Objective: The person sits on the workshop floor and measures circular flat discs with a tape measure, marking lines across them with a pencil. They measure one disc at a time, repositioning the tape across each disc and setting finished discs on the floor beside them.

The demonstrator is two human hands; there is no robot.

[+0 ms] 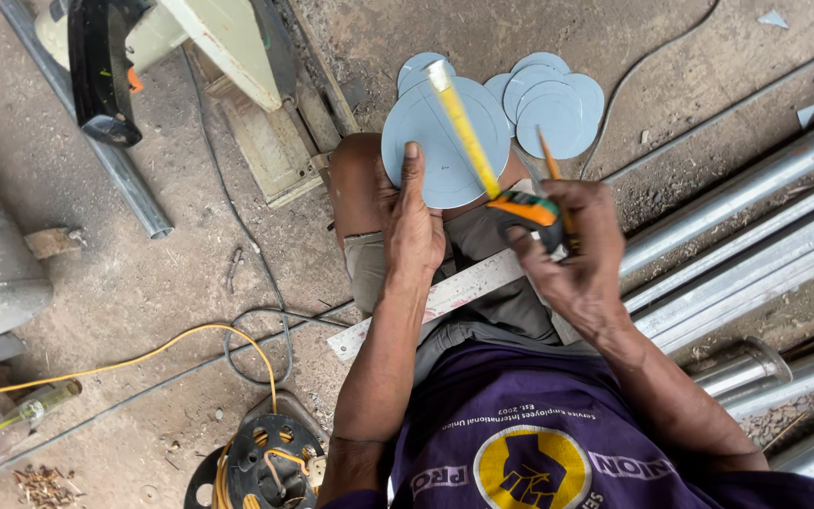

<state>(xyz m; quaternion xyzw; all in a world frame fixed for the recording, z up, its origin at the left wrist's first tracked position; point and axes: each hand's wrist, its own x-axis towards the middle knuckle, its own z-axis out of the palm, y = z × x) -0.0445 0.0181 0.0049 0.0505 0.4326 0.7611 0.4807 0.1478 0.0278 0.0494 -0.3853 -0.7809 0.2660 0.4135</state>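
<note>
My left hand [411, 219] presses a grey round disc [431, 141] flat against my knee, fingers pointing up along it. My right hand [572, 250] grips an orange and black tape measure [526, 209] together with a pencil [550, 160]. The yellow tape blade [462, 118] runs diagonally up across the disc to its far edge. A long steel ruler [454, 292] lies across my lap under both hands.
Several more grey discs [553, 104] lie on the concrete floor just beyond my knee. Galvanised pipes [756, 245] are stacked on the right. A chop saw [190, 57] stands at upper left, and a cable reel [266, 462] with yellow cord sits at lower left.
</note>
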